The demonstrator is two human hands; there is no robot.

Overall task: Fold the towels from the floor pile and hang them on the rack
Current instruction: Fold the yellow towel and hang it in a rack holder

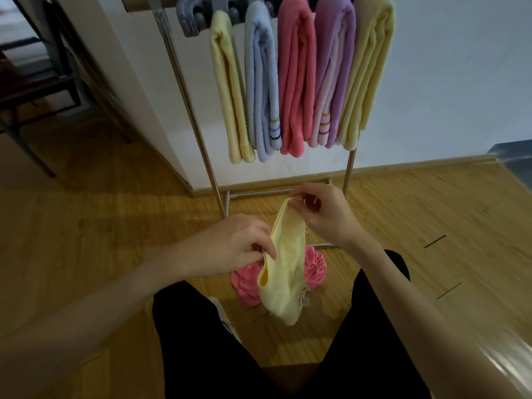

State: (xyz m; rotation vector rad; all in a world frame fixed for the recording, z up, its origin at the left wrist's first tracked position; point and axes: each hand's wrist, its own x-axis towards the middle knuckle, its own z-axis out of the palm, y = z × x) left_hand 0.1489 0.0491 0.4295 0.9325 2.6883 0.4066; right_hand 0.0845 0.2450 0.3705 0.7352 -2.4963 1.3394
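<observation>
Here, the left hand (230, 246) and the right hand (322, 217) each pinched an edge of a yellow towel (283, 272) with curled fingers, holding it above a pink towel (244, 286) on the floor (100, 226), near the rack (201, 139) carrying five folded towels.

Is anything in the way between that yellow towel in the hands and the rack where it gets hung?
Nothing visible blocks it. The yellow towel, pinched by the left hand and right hand, has open air up to the rack. Five hung towels crowd the bar.
</observation>
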